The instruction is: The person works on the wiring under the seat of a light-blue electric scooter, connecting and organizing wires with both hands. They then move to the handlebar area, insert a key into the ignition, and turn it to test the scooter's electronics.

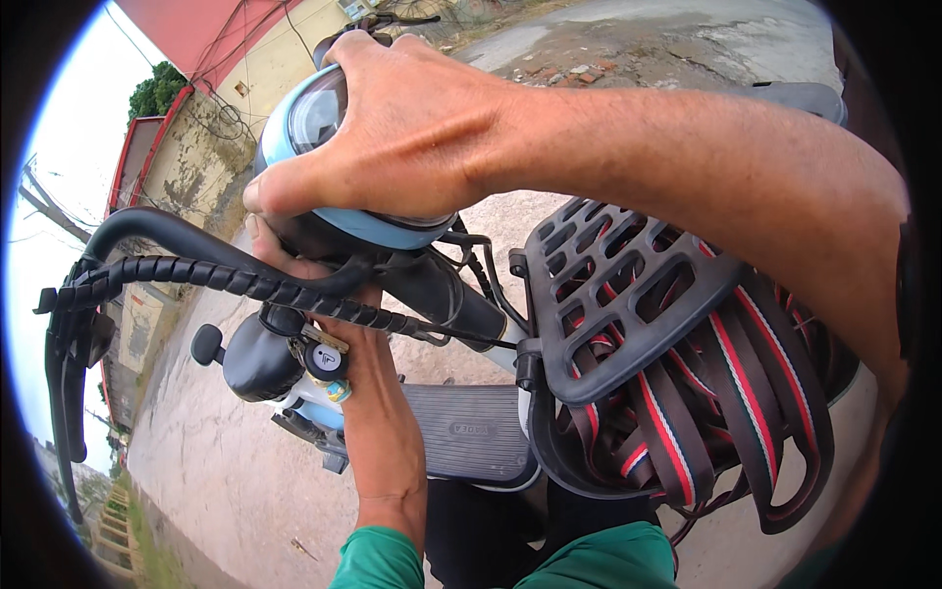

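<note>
A rounded light-blue and black scooter housing [397, 232] with a clear, glassy window sits at the handlebar. Over its top spreads my right hand [417, 128], thumb and fingers gripping its sides. From below, my left hand [294, 263] reaches up behind the black handlebar [186, 234], its fingers curled against the housing's underside; part of that hand is hidden. A cable in black spiral wrap [226, 280] crosses in front of the left wrist. Close by that wrist hangs a bunch of keys with a round black fob [325, 361].
A black basket with a slotted lid [589, 365] stands at the right, stuffed with dark brown straps [721, 393] striped red and white. A ribbed footboard [466, 432] and black padded seat [257, 361] lie below. A brake lever [67, 393] juts out left.
</note>
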